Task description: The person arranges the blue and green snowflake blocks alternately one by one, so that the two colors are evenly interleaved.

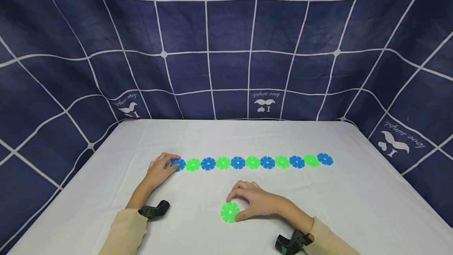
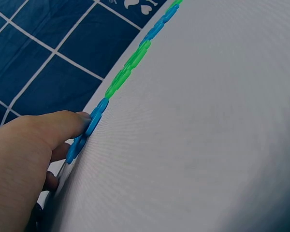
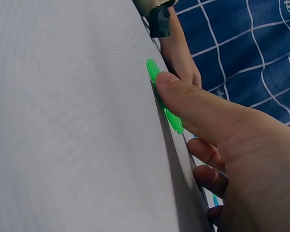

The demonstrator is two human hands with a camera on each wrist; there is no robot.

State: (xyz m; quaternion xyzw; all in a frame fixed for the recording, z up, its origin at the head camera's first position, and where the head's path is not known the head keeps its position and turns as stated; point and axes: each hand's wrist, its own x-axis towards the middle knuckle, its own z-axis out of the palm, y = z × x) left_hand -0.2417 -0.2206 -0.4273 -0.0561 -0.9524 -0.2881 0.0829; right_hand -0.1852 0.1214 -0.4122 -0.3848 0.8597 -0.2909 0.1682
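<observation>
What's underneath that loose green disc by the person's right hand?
The loose green disc lies flat on the white tablecloth, with the right hand touching its edge with the thumb. Nothing else shows beneath it; the cloth hides the table itself.

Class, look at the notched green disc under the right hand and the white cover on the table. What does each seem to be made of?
Green disc: probably moulded plastic, judging by its bright uniform colour, thin flat body and clean-cut notches; the finish looks smooth. White table cover: apparently woven cloth, matte, since the wrist views show a fine ribbed weave.
</observation>
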